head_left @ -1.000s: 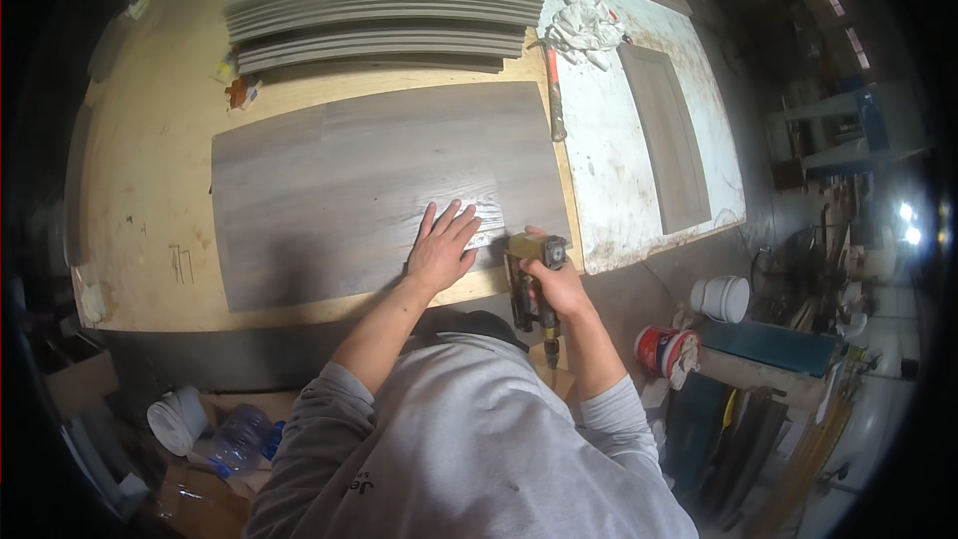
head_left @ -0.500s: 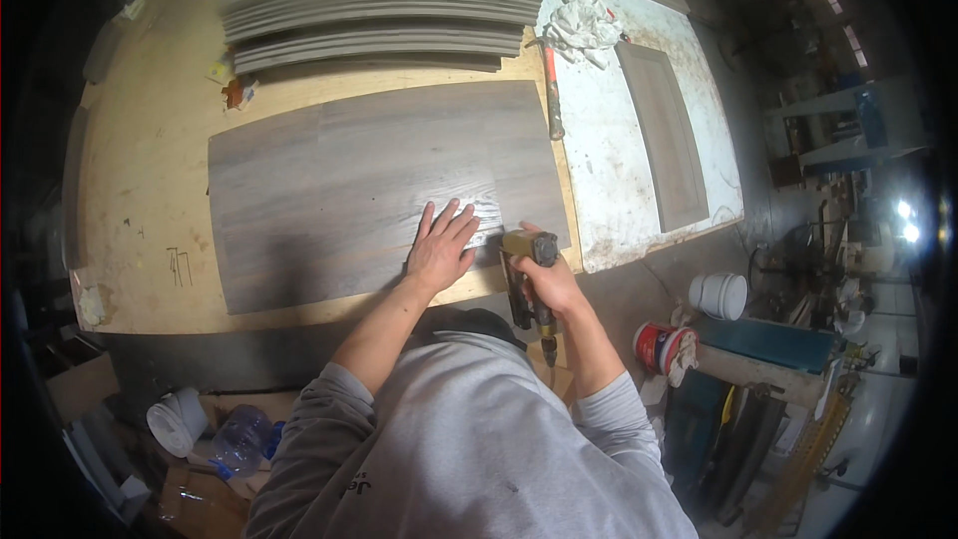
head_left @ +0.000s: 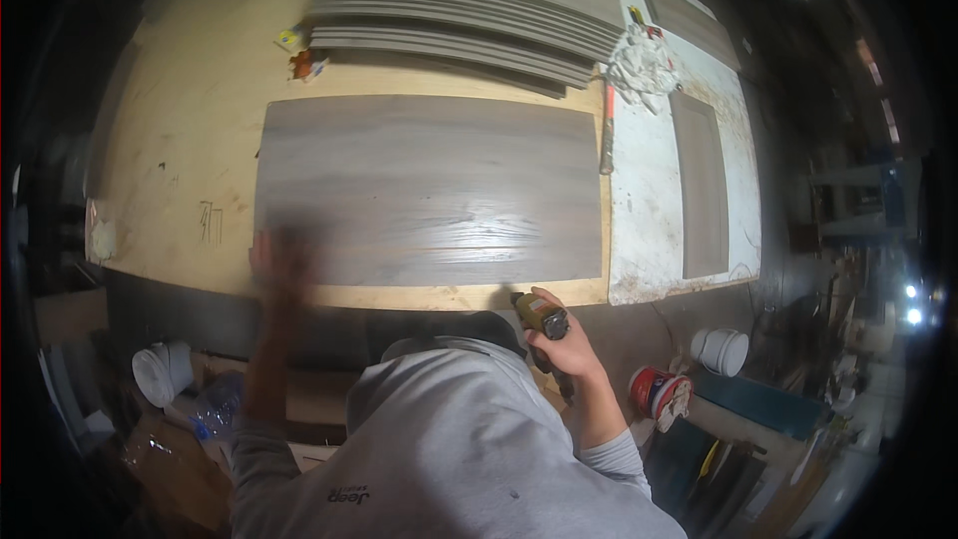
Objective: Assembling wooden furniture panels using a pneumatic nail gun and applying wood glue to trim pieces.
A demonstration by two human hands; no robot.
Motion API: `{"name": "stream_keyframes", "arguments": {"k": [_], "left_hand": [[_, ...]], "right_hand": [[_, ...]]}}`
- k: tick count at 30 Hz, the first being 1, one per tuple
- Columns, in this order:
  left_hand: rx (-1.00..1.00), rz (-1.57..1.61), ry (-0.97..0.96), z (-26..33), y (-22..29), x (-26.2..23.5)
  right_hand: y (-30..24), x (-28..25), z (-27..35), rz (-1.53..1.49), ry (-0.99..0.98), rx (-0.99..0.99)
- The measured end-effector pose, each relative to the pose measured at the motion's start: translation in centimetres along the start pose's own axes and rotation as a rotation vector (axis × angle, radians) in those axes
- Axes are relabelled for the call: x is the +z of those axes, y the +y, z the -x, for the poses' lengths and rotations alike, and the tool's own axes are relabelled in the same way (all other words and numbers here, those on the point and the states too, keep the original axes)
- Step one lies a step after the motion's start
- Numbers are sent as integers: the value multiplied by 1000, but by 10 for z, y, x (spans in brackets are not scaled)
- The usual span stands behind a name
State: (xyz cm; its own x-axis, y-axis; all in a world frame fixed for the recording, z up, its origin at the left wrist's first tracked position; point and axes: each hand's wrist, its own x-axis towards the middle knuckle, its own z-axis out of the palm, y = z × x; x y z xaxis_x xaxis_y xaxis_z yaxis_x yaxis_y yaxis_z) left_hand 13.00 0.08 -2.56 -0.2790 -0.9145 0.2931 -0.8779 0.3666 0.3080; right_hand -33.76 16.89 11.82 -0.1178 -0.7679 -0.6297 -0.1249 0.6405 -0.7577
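Grey, wood-grained tile (head_left: pixel 429 190) lying flat on a plywood bench (head_left: pixel 190 140), long side running left to right, near edge just short of the bench's near lip. Left hand (head_left: pixel 279 265) blurred at the tile's near left corner, fingers seemingly spread and flat, gripping nothing as far as can be told; touching or just above the surface, impossible to say. Right hand (head_left: pixel 564 344) off the bench's near edge, fingers wrapped closed around a yellow-bodied power tool (head_left: pixel 542 317), nose pointing toward the tile's near edge.

Judged good practice for working that edge: tile pinned with a firm flat palm, well apart from the tool's path; tool brought in level, steady, light pressure, no twisting at the wrist. Tile's near edge best kept supported by the plywood to avoid chipping.

Far side: stack of similar grey tiles (head_left: pixel 469 10). Right: white slab (head_left: pixel 649 190) bearing a narrow grey strip (head_left: pixel 699 185), crumpled white rag (head_left: pixel 639 65) at its far end. Below, right: white bucket (head_left: pixel 723 349).
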Motion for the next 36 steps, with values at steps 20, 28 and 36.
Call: {"name": "stream_keyframes", "arguments": {"k": [20, 28, 36], "left_hand": [[-152, 421, -65, 11, -85, -41], [-275, 510, 111, 24, -74, -31], [-382, 568, 209, 32, -65, -18]], "right_hand": [[-167, 294, -100, 363, -438, -156], [-169, 339, -130, 450, -460, -114], [-178, 354, -130, 463, -474, -79]]}}
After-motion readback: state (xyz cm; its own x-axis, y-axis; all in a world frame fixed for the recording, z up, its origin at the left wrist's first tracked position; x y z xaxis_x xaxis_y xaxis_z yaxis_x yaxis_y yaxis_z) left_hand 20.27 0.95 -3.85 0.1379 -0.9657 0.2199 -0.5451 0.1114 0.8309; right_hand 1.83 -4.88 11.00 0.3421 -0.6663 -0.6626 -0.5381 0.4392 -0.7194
